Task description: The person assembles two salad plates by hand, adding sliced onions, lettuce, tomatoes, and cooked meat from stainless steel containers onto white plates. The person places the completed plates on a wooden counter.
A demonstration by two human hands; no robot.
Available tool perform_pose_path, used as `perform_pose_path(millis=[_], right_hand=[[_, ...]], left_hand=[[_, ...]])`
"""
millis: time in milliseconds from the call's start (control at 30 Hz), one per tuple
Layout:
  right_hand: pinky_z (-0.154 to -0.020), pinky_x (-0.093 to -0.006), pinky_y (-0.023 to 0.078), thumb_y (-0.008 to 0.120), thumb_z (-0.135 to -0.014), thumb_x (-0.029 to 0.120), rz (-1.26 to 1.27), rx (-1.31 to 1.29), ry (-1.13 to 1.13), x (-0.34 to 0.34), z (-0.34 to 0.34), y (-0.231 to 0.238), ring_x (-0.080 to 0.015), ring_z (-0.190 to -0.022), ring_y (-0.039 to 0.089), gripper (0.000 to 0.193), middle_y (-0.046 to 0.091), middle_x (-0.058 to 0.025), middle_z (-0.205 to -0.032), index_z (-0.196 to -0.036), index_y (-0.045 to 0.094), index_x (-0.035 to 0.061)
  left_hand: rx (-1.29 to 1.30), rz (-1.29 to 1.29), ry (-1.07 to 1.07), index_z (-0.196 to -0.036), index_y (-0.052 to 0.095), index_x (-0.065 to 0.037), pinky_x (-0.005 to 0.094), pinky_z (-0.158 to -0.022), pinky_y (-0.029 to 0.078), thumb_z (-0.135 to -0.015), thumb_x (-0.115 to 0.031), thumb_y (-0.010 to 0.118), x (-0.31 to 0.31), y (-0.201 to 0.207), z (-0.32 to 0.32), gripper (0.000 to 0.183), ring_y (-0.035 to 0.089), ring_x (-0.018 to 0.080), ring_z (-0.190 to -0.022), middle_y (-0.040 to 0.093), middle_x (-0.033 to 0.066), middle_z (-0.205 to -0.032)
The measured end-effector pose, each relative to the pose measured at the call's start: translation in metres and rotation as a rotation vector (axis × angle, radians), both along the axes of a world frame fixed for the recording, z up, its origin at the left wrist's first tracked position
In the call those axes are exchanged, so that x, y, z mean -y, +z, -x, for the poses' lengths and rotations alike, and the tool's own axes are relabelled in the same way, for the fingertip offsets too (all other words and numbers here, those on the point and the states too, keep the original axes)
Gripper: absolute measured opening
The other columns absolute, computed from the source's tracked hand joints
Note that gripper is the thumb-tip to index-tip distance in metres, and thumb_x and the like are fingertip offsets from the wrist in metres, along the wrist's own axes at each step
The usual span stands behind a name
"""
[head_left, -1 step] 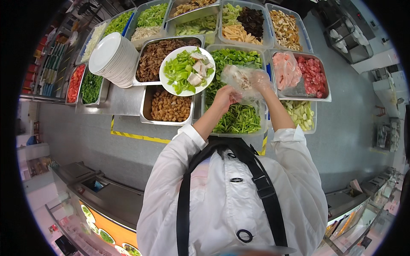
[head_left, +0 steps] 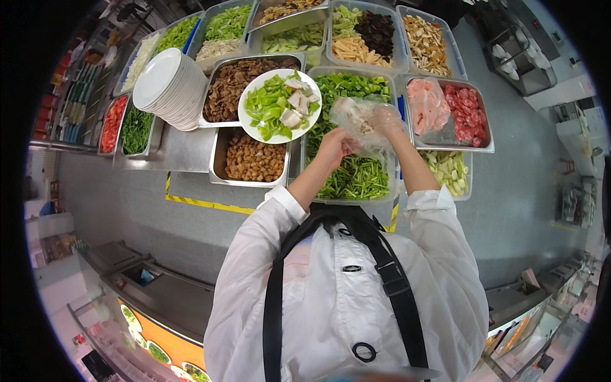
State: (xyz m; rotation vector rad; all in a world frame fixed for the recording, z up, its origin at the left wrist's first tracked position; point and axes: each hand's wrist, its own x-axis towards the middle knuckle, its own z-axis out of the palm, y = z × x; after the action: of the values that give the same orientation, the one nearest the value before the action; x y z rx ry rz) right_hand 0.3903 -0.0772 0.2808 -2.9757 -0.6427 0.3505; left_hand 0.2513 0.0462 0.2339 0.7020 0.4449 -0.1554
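A clear plastic bag [head_left: 363,114] with pale meat slices inside is held above a tub of cut green vegetables [head_left: 353,175]. My left hand [head_left: 340,145] pinches the bag's near left edge. At its right side my right hand [head_left: 386,120] grips the bag, with clear film over the fingers; whether that is a glove or the bag itself I cannot tell. Left of the bag, a white plate [head_left: 247,121] bears chopped green peppers [head_left: 270,105] and several pale meat slices [head_left: 291,118]. It rests over the edges of the neighbouring containers.
A stack of white plates [head_left: 167,89] leans at the left. Around it are metal pans of browned meat [head_left: 238,83], brown cubes [head_left: 254,156] and chopped greens [head_left: 137,132]. A pan of raw pink and red meat [head_left: 464,114] sits right; tubs of mushrooms [head_left: 425,44] and vegetables line the back.
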Motion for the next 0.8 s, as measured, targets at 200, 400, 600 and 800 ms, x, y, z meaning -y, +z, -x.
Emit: perform_pose_path(millis=[200,400,600,800], right_hand=[[-0.079,-0.0410,0.049,0.058,-0.076,0.037,0.068,-0.040,0.009,-0.012,-0.008,-0.005,-0.0341,-0.088,0.062,0.039,0.063,-0.0218,-0.094,-0.093,0.067,0.0024],[-0.077,-0.0410,0.049,0.059,-0.076,0.029,0.112,0.070,0.106,-0.014,-0.019,-0.025,-0.0343,-0.087,0.062,0.031,0.063,-0.0215,-0.094,-0.089,0.067,0.0020],[-0.071,-0.0348,0.053,0.056,-0.078,0.009,-0.436,-0.344,0.011,0.025,-0.068,-0.020,-0.0237,-0.080,0.063,0.021,0.064,-0.0124,-0.084,-0.097,0.062,0.0010],[-0.080,-0.0332,0.054,0.049,-0.080,-0.003,-1.113,-1.004,-0.299,0.034,-0.019,0.045,-0.0180,-0.087,0.061,0.032,0.058,-0.0098,-0.101,-0.112,0.051,-0.0012]], left_hand=[[0.020,0.021,-0.004,-0.077,0.047,-0.005,0.0362,-0.066,0.052,-0.079,-0.006,0.050,-0.004,0.004,0.004,0.003,0.063,0.0229,-0.069,0.061,0.0107,-0.074],[0.042,0.009,0.003,-0.074,0.048,-0.006,0.0347,-0.064,0.051,-0.079,-0.006,0.050,-0.007,0.011,0.011,0.005,0.063,0.0222,-0.067,0.061,0.0099,-0.073],[0.026,0.002,0.037,-0.072,0.049,-0.005,0.0311,-0.059,0.050,-0.077,-0.006,0.051,-0.010,0.015,0.012,0.005,0.063,0.0205,-0.064,0.061,0.0101,-0.069],[-0.004,-0.025,0.057,-0.073,0.049,-0.006,0.0291,-0.058,0.049,-0.077,-0.006,0.051,-0.004,0.015,0.008,0.005,0.062,0.0192,-0.062,0.061,0.0092,-0.068]])
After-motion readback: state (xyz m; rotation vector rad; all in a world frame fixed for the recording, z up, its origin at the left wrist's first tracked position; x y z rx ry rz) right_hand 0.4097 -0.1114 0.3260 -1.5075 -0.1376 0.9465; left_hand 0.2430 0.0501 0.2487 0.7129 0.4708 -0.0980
